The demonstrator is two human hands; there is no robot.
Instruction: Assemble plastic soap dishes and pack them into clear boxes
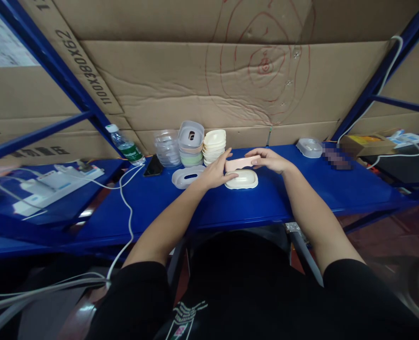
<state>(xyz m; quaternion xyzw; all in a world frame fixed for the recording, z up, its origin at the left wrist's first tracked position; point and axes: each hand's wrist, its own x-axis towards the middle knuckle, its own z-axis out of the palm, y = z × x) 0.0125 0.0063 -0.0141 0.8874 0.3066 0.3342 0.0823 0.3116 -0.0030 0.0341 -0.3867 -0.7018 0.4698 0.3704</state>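
A pale pink plastic piece (240,163), shallow and box-like, is held level between my two hands above the blue table. My left hand (214,174) closes on its left end, with the thumb stretched along the near side. At the opposite end, my right hand (270,160) grips it between thumb and fingers. Just below lies a cream oval plastic lid or dish (242,179), close to my left thumb. A grey oval piece with a slot (188,177) rests left of my left hand. Behind it stand a stack of cream pieces (214,146) and grey, pink and green containers (191,141).
Clear plastic containers (167,148), a black phone (154,166) and a water bottle (127,147) stand on the left. White cables (126,203) cross the table toward a power strip (57,189). A translucent container (309,148) sits at right; cardboard (181,85) backs the table.
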